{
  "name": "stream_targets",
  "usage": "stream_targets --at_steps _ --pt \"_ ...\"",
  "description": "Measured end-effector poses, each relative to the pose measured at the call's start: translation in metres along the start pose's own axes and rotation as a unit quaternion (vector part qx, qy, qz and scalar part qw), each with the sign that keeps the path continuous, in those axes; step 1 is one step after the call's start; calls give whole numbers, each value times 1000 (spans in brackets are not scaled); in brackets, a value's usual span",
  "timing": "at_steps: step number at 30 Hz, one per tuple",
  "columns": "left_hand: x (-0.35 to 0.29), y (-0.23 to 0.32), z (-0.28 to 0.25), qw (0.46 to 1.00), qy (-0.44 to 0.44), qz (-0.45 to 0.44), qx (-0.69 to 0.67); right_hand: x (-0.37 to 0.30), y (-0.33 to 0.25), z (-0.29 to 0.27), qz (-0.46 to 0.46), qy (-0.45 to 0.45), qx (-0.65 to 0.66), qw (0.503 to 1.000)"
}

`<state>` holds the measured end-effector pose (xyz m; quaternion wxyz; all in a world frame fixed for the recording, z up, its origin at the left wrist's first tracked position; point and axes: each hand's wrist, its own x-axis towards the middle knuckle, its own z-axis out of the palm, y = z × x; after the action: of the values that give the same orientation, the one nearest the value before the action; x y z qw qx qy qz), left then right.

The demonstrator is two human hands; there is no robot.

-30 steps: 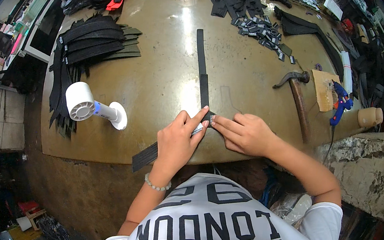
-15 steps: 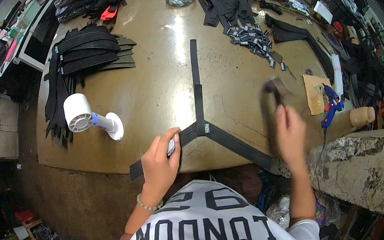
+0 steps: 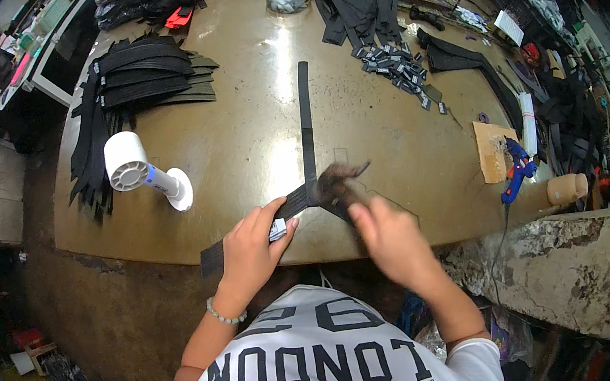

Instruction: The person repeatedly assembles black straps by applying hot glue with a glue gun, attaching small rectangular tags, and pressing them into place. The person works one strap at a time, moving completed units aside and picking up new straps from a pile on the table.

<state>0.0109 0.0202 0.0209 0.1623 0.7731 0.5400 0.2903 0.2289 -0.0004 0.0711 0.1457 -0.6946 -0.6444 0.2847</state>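
A black Y-shaped strap piece (image 3: 304,107) lies near the table's front edge, one arm pointing away from me. My left hand (image 3: 249,241) rests on its left arm and pinches a small grey-and-black label (image 3: 278,229) between thumb and fingers. My right hand (image 3: 394,239) is closed around the handle of a hammer (image 3: 342,184), which is smeared by motion. The hammer's dark head is over the joint of the strap, hiding the joint and most of the right arm. Whether the head touches the strap I cannot tell.
A white handheld fan (image 3: 127,161) stands left, before a stack of black strap pieces (image 3: 140,71). Several loose labels (image 3: 396,66) lie at the back under black strips (image 3: 355,2). A blue glue gun (image 3: 518,171) rests by cardboard (image 3: 491,149) on the right, near a tape roll (image 3: 567,190).
My right hand has swung the hammer left, from the open table on the right to the strap's joint. My left hand stays on the strap with the label.
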Motion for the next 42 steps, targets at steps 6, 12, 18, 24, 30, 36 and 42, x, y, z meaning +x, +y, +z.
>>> stream_targets --at_steps 6,12,18,24,30,36,42 --pt "6 -7 0 997 -57 38 42 29 103 -31 -15 281 -113 953" --pt "22 19 -19 982 -19 -1 -186 45 85 -54 -56 297 -7 953" --pt "20 54 14 877 64 -87 -469 60 10 27 -111 -169 574 794" --pt "1 50 -13 986 -41 0 -162 75 10 15 -89 -156 314 932" --pt "33 42 -27 993 -53 10 -106 57 36 1 -140 -241 307 910" --pt "38 19 -12 959 -159 -87 -216 87 29 13 -91 -338 383 855" --pt "46 12 8 993 -58 -73 -72 83 -6 2 -379 152 86 908"
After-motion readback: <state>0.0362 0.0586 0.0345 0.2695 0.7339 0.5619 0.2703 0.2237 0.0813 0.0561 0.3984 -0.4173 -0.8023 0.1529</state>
